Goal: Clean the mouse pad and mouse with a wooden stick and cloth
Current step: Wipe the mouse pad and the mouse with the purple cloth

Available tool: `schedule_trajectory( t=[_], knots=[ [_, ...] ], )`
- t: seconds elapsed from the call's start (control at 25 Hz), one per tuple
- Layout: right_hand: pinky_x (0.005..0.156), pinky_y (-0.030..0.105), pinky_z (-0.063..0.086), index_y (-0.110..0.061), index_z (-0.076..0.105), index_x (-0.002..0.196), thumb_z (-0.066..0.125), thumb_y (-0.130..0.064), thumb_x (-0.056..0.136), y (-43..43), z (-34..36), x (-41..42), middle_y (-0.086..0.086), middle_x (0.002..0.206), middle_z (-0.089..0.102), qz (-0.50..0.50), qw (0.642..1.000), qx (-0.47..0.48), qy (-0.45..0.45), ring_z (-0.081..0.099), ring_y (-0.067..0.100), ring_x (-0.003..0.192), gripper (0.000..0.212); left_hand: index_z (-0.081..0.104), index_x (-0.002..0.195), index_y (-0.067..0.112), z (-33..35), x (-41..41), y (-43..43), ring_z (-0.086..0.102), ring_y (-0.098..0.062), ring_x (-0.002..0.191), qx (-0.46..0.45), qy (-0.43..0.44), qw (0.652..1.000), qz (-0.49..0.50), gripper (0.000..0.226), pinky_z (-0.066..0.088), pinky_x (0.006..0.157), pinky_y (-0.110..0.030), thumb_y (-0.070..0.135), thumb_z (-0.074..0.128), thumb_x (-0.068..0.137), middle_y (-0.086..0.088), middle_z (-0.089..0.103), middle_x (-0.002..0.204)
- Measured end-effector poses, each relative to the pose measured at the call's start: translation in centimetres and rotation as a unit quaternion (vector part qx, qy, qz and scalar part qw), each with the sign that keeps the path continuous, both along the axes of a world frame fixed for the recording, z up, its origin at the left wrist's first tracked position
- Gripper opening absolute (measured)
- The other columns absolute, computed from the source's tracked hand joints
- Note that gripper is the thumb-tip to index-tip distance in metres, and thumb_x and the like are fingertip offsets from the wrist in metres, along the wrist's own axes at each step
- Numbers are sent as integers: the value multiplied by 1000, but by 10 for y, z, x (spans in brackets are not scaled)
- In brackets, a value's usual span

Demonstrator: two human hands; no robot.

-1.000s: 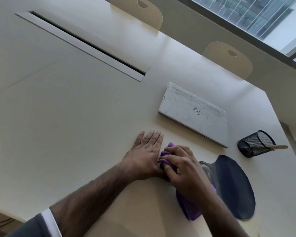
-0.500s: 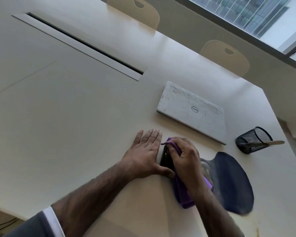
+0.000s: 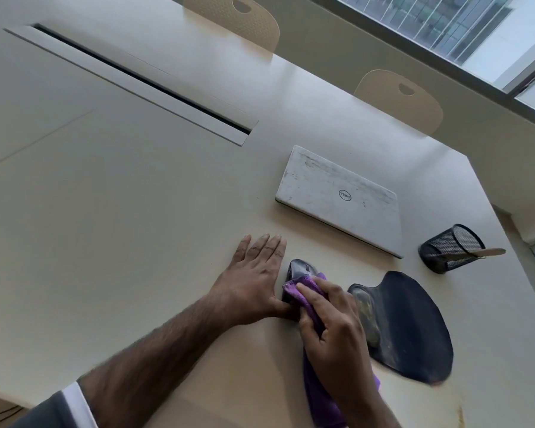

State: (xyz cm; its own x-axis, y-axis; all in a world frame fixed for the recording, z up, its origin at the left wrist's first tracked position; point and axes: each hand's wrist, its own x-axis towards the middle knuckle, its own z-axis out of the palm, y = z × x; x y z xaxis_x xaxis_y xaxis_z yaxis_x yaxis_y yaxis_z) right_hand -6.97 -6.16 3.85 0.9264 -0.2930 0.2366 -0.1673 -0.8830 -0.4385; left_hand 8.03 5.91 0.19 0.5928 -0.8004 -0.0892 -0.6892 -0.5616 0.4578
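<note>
A black mouse [image 3: 301, 269] lies on the table, its far end showing. My right hand [image 3: 334, 335] holds a purple cloth [image 3: 300, 288] bunched under its fingers and presses it on the near part of the mouse. My left hand [image 3: 254, 279] lies flat on the table with straight fingers, its thumb against the left side of the mouse. The dark mouse pad [image 3: 414, 322] with a gel wrist rest lies just right of my right hand. A wooden stick [image 3: 491, 251] pokes out of a black mesh cup [image 3: 448, 248] at the right.
A closed white laptop [image 3: 340, 199] lies beyond the mouse. A long cable slot [image 3: 136, 78] runs across the table at the upper left. Two beige chairs [image 3: 399, 97] stand at the far edge under a window. The table's right edge is close to the mesh cup.
My right hand has drawn the cloth back toward me along the mouse, uncovering the mouse's far end. My left hand has stayed flat beside it.
</note>
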Motion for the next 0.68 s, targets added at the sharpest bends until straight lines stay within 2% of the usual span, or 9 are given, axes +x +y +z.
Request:
schedule_trajectory(
  t=[0.16,0.28,0.36,0.48,0.6,0.68],
  knots=[
    [104,3,33,-22,67,131,65,-18,89,-5,2,-6,-9,129,61,-42,995,67,-56,47,-11,126,42,-15,158,21,0,0,2,-25,-10,149,-15,0,999,-30,136,-12,122,-45,96,46,63,3,-13,168],
    [104,9,40,-29,67,132,64,-23,90,1,4,-15,-13,129,60,6,996,90,-18,53,-4,125,42,-6,159,33,1,-2,4,-15,-7,152,-63,5,996,-57,124,-11,123,-45,88,56,68,10,6,168],
    [101,9,43,-30,71,128,68,-20,91,-1,10,-17,-16,126,63,28,992,124,-14,58,-1,122,38,-4,158,39,4,-2,4,-10,-7,152,-77,8,995,-68,122,-10,123,-46,87,60,67,12,14,166],
    [96,11,46,-30,73,123,72,-10,92,-21,20,-13,-16,118,70,-34,986,156,-48,64,1,114,37,-4,157,43,8,-4,4,-5,-9,153,-76,6,994,-81,126,-11,122,-49,89,63,61,11,22,162],
    [84,16,51,-34,68,121,66,-19,96,-41,31,-1,-10,105,71,-116,985,126,-27,68,7,98,29,-5,157,43,8,-2,9,-2,-9,152,-71,-10,994,-81,124,-14,121,-49,84,66,64,10,23,161],
    [73,24,54,-25,59,123,64,-28,98,-48,37,13,-6,98,67,-155,980,123,9,67,9,88,25,-5,157,44,7,3,15,1,-9,152,-78,-2,994,-72,121,-16,122,-47,79,69,67,9,23,161]
  ],
)
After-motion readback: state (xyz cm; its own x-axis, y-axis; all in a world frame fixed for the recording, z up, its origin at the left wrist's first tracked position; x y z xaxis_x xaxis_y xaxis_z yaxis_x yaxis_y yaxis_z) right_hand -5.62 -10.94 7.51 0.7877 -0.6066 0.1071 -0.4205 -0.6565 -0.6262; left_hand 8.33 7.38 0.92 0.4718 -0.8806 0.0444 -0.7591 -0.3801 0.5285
